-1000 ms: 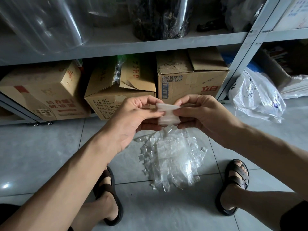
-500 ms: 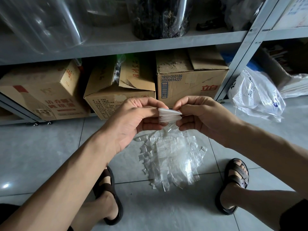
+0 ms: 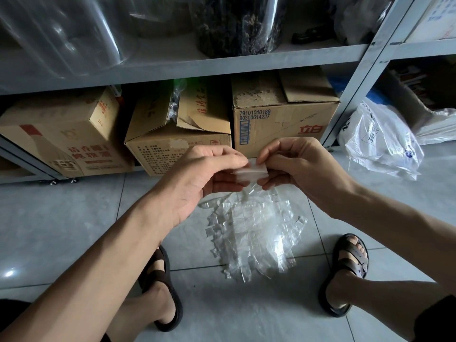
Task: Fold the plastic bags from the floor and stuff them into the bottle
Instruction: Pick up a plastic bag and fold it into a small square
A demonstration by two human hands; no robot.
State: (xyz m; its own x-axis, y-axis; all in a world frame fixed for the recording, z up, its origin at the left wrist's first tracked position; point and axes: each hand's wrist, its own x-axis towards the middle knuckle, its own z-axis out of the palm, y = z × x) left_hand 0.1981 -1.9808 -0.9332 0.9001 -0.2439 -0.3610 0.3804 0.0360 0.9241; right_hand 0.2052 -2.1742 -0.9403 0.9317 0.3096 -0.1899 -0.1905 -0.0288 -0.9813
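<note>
A small clear plastic bag [image 3: 250,172], folded into a narrow strip, is held in the air between both hands. My left hand [image 3: 197,178] pinches its left end with thumb and fingers. My right hand [image 3: 296,166] pinches its right end the same way. Below them, on the grey tiled floor, lies a loose pile of several small clear plastic bags [image 3: 254,235]. A large clear bottle [image 3: 61,33] stands on the shelf at the upper left, only partly in frame.
A grey metal shelf [image 3: 222,65] runs across the top, with a dark-filled jar [image 3: 237,25] on it. Three cardboard boxes [image 3: 283,122] sit beneath. A white plastic sack [image 3: 380,141] lies at right. My sandalled feet [image 3: 350,265] flank the pile.
The bag between my fingers has been folded down from a taller white piece into a flatter, narrower strip. Both hands stayed in nearly the same place.
</note>
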